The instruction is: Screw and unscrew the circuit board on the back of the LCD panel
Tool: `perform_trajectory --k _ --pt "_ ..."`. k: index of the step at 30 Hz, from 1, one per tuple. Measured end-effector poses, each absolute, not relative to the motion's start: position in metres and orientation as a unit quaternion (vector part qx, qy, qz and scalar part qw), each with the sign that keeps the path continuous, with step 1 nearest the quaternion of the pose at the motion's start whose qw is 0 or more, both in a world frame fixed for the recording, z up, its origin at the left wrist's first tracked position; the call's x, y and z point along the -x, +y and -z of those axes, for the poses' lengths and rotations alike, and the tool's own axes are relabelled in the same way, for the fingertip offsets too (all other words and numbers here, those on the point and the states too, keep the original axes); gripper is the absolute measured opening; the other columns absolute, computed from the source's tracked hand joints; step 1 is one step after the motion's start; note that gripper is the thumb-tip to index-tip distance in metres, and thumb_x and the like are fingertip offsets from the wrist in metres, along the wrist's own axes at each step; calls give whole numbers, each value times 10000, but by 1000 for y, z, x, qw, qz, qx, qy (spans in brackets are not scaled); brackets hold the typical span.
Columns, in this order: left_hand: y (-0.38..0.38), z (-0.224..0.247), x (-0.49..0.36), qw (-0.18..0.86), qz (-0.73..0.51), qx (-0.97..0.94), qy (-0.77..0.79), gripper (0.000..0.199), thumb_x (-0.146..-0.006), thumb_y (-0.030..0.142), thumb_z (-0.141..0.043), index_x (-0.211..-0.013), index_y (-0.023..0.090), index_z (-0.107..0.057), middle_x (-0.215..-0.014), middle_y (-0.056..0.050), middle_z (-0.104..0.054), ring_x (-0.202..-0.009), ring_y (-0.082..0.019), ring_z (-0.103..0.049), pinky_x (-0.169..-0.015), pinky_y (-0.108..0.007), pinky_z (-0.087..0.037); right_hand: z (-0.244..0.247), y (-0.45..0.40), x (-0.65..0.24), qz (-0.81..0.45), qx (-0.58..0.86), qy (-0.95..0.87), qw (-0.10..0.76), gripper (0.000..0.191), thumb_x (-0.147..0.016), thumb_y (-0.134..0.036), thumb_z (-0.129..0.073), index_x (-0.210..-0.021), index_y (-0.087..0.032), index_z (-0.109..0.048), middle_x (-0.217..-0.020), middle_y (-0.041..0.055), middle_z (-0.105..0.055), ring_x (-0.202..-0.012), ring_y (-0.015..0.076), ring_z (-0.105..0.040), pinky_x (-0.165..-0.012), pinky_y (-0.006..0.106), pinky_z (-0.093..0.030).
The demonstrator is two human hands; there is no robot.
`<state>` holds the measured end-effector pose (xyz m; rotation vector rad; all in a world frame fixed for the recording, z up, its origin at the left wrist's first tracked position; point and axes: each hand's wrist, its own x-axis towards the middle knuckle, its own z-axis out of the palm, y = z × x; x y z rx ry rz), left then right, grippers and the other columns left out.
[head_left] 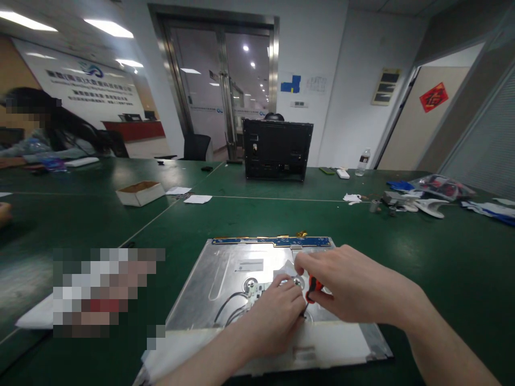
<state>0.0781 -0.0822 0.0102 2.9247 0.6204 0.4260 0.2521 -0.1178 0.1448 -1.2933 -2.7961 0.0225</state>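
Note:
A flat metal display panel (225, 268) lies on the table in front of me, with a blue circuit strip (257, 241) along its far edge. My right hand (350, 281) is closed round the red and black handle of a screwdriver (311, 289), whose thin shaft slants down to the panel. Curled low over the panel's middle, my left hand (277, 308) has its fingers bent together beside the shaft; what is under them is hidden. Left of those fingers a small circuit board (255, 292) shows in part, with dark cables (225, 305) leading off it.
A black monitor back (277, 147) stands upright across the green table (193, 220). An open cardboard box (140, 194) sits to the left, near white papers (198, 199). Metal parts, bags and a bottle (362, 162) lie at the right. Another person (52, 126) sits at far left.

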Motion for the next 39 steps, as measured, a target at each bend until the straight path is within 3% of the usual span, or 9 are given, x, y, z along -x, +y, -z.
perform_trajectory --k 4,8,11,15,22,29,34,39 --pt "-83 -11 -78 64 -140 -967 205 194 -819 169 -546 -1006 181 -593 -1012 -74 -631 -1005 -247 -557 -1000 -433 -313 -145 -117 -250 3 431 -902 25 177 -811 -251 -619 -960 -218 -529 -835 -5 -673 -700 184 -614 -511 281 -279" --pt "-83 -14 -79 75 -143 -966 203 118 -811 156 -547 -915 183 -595 -1033 -68 -635 -1000 -244 -560 -996 -423 -312 -143 -114 -247 30 454 -891 6 76 -874 -294 -564 -870 -218 -560 -739 -3 -664 -639 180 -611 -486 278 -230" --pt "-83 -15 -79 72 -132 -966 210 101 -811 151 -548 -900 179 -586 -1011 -69 -639 -990 -242 -564 -987 -416 -318 -142 -114 -246 40 461 -887 0 119 -907 -264 -496 -825 -209 -562 -708 3 -655 -610 170 -597 -487 277 -215" --pt "-83 -15 -79 71 -119 -967 213 155 -828 168 -541 -978 174 -581 -1012 -79 -640 -1017 -250 -557 -990 -422 -314 -143 -117 -248 21 443 -896 16 40 -862 -205 -517 -893 -208 -542 -767 1 -660 -634 159 -583 -508 271 -246" --pt "-83 -14 -80 71 -129 -966 213 173 -862 183 -519 -1023 170 -579 -1034 -82 -636 -1036 -252 -552 -1001 -433 -308 -145 -118 -249 -24 409 -912 33 136 -811 -218 -605 -921 -214 -524 -860 0 -668 -720 171 -603 -539 274 -301" --pt "-84 -16 -80 76 -138 -966 205 106 -805 138 -548 -900 172 -580 -1034 -66 -641 -996 -232 -566 -1004 -405 -307 -140 -113 -244 56 475 -878 1 141 -906 -327 -521 -833 -211 -553 -705 12 -668 -620 200 -624 -483 276 -221" --pt "-83 -13 -80 63 -119 -969 208 124 -819 170 -567 -943 169 -575 -1014 -79 -640 -1002 -246 -568 -992 -413 -312 -136 -118 -243 43 490 -870 17 40 -867 -220 -527 -894 -203 -504 -722 10 -651 -616 184 -606 -493 268 -236" --pt "-83 -14 -83 58 -118 -968 214 118 -844 218 -571 -942 154 -587 -1022 -80 -648 -1028 -246 -563 -990 -402 -315 -131 -126 -244 -37 488 -868 82 169 -808 -167 -560 -947 -225 -483 -804 -7 -641 -679 173 -591 -563 268 -322"
